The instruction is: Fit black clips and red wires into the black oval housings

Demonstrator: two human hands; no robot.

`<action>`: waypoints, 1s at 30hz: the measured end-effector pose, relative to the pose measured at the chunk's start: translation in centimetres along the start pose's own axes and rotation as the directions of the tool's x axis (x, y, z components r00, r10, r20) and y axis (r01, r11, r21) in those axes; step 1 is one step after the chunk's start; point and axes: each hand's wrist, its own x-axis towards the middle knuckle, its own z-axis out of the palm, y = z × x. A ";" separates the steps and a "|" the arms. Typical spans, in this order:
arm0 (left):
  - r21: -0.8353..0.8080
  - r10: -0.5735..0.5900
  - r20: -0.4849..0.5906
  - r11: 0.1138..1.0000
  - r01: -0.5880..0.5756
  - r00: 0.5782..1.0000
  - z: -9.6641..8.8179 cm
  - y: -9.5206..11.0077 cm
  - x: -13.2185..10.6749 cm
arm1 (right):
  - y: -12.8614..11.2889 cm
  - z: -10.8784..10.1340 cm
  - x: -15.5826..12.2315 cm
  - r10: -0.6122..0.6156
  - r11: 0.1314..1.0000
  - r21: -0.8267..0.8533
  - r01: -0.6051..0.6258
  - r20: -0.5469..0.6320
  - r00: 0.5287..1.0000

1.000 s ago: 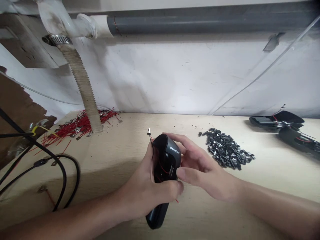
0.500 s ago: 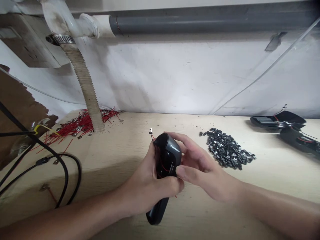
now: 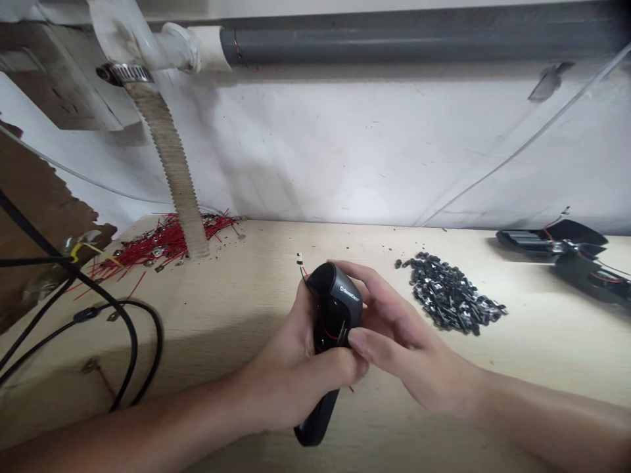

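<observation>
Both arms (image 3: pixel 167 417) reached in from the low corners. The left hand (image 3: pixel 308 371) was wrapped around the black shell (image 3: pixel 348 292), thumb across its middle. The right hand (image 3: pixel 417 345) was loosely curled, holding the shell's right side. The shell leaned over the table (image 3: pixel 256 269).

Two hands (image 3: pixel 308 371) (image 3: pixel 414 348), one held housing (image 3: pixel 342 295), two piles (image 3: pixel 155 244) (image 3: pixel 448 294)

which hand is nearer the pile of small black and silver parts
Right. The right hand is left of the pile; the left hand is farther left, gripping the black curved housing.
</observation>
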 end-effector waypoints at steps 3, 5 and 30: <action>-0.016 0.037 0.021 0.999 -0.037 0.999 0.0 -0.1 0.0 | 0.0 -0.1 0.0 -0.015 1.000 0.014 0.015 0.017 1.000; -0.029 0.052 0.045 0.998 -0.050 0.998 0.0 -0.3 0.0 | -0.1 -0.1 0.0 -0.030 1.000 -0.001 0.030 0.016 0.999; 0.218 0.026 -0.199 0.976 0.019 0.980 0.4 -0.4 -0.5 | 0.8 -1.6 0.4 -0.044 0.995 0.094 0.042 0.016 0.999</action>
